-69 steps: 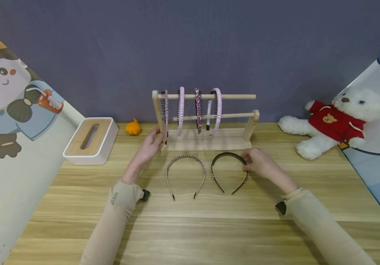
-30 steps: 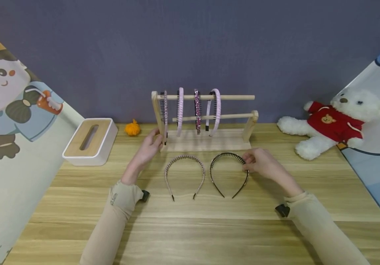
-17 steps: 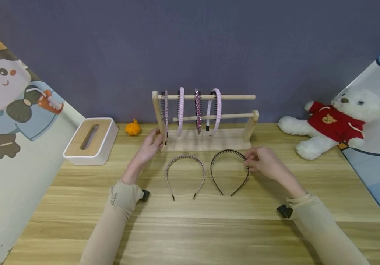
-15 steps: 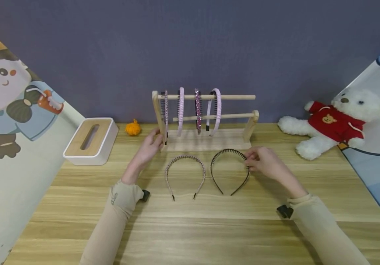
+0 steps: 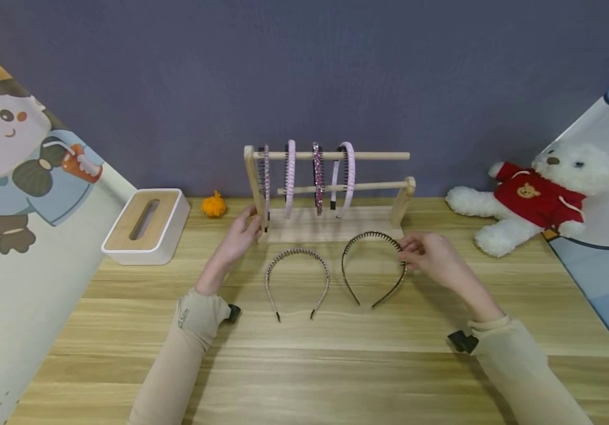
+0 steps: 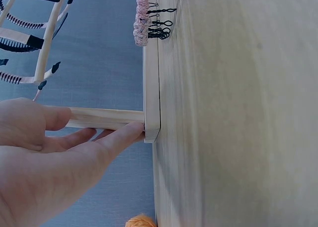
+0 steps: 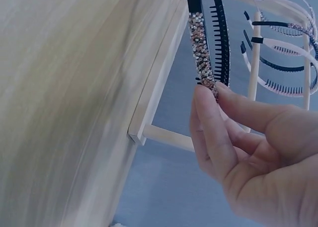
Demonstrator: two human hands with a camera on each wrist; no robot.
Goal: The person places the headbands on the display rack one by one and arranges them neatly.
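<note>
My right hand (image 5: 433,260) pinches a black toothed headband (image 5: 373,234) by its right side, between thumb and fingers. In the right wrist view rhinestones (image 7: 199,43) cover the outside of that headband. It is held up in front of the wooden rack (image 5: 368,224). At the rack's left post, my left hand (image 5: 239,236) grips the wood, thumb on one side and fingers on the other, as the left wrist view shows. A pink beaded headband (image 5: 298,251) lies on the table before the rack. Several pink headbands (image 5: 290,177) hang on the upper rod, towards its left.
Left on the table stands a white tissue box (image 5: 142,227) with a wooden lid. An orange fuzzy ball (image 5: 213,205) sits between it and the rack. A white teddy bear (image 5: 540,198) in a red hoodie leans at the right. Behind everything rises a dark wall (image 5: 304,71).
My right hand has shifted right and slightly away from me, raising the black headband off the table. My left hand stays on the rack's post.
</note>
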